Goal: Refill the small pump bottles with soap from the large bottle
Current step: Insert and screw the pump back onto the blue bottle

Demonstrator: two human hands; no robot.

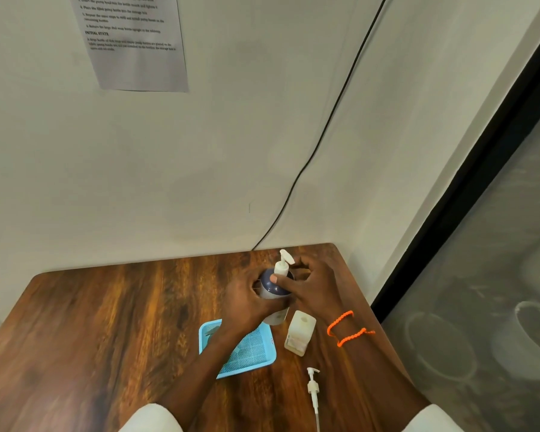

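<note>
Gripping the upright large bottle [273,288] near the tabletop's [106,322] far right corner, left hand [247,302] wraps its body; right hand [309,285] pinches the pump collar above.

Staged recording corner, printed instruction sheet [131,42] taped to wall, small wooden table [106,338]

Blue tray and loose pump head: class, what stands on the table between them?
In the head view, the square open-topped small bottle stands between blue tray and loose pump head.
</note>
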